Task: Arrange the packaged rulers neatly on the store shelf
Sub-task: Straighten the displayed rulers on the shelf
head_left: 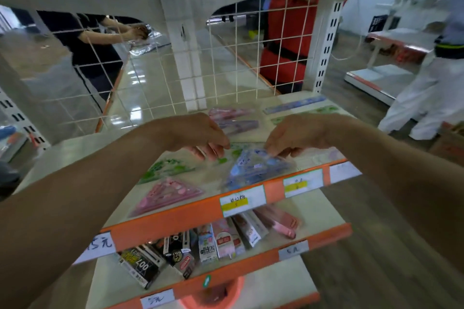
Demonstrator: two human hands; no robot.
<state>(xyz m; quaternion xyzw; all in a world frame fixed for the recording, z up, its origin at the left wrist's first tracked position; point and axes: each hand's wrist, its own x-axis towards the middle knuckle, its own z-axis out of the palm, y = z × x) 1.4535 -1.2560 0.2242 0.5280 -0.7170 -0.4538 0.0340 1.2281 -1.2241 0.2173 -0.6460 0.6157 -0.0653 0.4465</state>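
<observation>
The blue ruler packet (pixel 256 168) lies flat near the front of the top shelf (pixel 175 218), right of a pink packet (pixel 168 193), its far edge pinched by the curled fingers of the right hand (pixel 296 135). The left hand (pixel 198 133) curls at its far left corner, and I cannot tell whether it grips. The packet looks light, thin and stiff inside a glossy, slippery sleeve, so pinching two edges should steer it best.

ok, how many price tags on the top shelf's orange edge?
4. A handwritten tag at the left end, a yellow-striped tag in front of the blue ruler pack, a second yellow-striped tag right of it, a white tag at the right end.
</observation>
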